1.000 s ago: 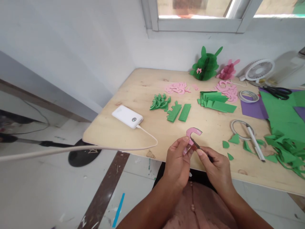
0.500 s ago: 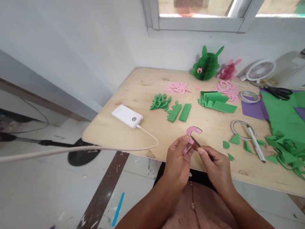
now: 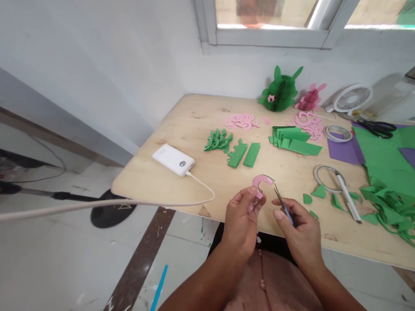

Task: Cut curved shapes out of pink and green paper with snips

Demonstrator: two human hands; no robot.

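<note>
Pink piece (image 3: 262, 180): lower part partly hidden by left fingers (image 3: 248, 198)
Scissors (image 3: 284, 207): handles partly hidden by right fingers (image 3: 283, 221)
Blue strip (image 3: 159, 287): cut off at bottom
Power bank (image 3: 171, 158): display (image 3: 182, 163) too small to read

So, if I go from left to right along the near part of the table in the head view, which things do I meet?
White power bank → pink paper in the left hand → small scissors in the right hand → white pen → pile of green scraps.
</note>
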